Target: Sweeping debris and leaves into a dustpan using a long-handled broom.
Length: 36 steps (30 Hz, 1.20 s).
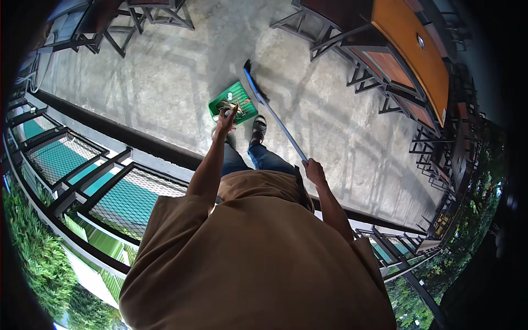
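My left hand [226,119] is closed around the upright handle of a green dustpan [248,113], which is down by my feet. Dry brown leaves [237,106] and a small white scrap [230,95] lie in the pan. My right hand [314,170] grips the upper end of a long grey-blue broom handle [286,132]. It slants down and away to a blue broom head [251,81] with dark bristles, on the concrete just right of the dustpan. My hand hides part of the dustpan's handle.
An orange-topped table [410,49] with dark metal legs and benches stands to the right. More dark furniture [132,22] is at the far left. Behind me runs a black railing with mesh panels [66,157], with greenery beyond. My sandaled foot [259,127] is close to the pan.
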Motion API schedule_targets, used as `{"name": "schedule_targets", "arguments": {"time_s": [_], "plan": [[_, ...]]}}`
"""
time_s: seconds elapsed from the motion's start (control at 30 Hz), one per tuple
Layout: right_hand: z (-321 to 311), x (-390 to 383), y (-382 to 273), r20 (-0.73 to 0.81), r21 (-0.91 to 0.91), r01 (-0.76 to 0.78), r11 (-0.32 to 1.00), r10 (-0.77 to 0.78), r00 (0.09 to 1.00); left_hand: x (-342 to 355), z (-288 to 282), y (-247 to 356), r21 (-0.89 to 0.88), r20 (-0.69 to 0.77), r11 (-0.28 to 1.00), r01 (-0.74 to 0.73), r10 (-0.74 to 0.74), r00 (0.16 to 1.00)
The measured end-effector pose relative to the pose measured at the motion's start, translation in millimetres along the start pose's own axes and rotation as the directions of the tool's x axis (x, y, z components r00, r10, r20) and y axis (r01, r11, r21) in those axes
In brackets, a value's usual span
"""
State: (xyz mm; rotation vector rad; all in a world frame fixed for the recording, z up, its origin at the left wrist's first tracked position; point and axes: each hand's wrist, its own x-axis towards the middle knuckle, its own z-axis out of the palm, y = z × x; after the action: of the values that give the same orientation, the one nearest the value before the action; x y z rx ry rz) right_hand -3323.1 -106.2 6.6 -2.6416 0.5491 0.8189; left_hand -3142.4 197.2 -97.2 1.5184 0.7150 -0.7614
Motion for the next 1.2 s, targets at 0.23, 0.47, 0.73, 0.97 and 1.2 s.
{"name": "schedule_targets", "arguments": {"time_s": [0.23,0.47,0.73,0.97,1.2], "plan": [[43.5,-65.1,7.8,-0.035,0.215,-0.174,0.961,0.186,0.982,-9.4,-21.4,0.6,-0.009,0.082,1.000,0.007,-0.006,0.997],[19.9,-71.8,30.8,0.223,0.805,-0.382,0.454,0.365,0.904,-16.3,-59.2,-29.0,-0.144,0.047,0.989,0.030,-0.023,0.999],[-4.2,36.6,139.9,0.422,0.905,-0.415,-0.088,0.290,0.859,-71.5,-24.3,-21.4,-0.262,-0.117,0.964,-0.039,0.009,0.993],[-45.0,166.5,236.6,0.455,0.871,-0.409,-0.270,0.131,0.881,-140.0,46.8,-19.0,-0.564,-0.254,0.809,-0.167,0.022,0.967],[-52.8,245.9,281.9,0.628,0.743,-0.593,-0.310,0.018,0.778,-188.9,107.3,24.6,-0.636,-0.301,0.742,-0.213,0.016,0.954]]}}
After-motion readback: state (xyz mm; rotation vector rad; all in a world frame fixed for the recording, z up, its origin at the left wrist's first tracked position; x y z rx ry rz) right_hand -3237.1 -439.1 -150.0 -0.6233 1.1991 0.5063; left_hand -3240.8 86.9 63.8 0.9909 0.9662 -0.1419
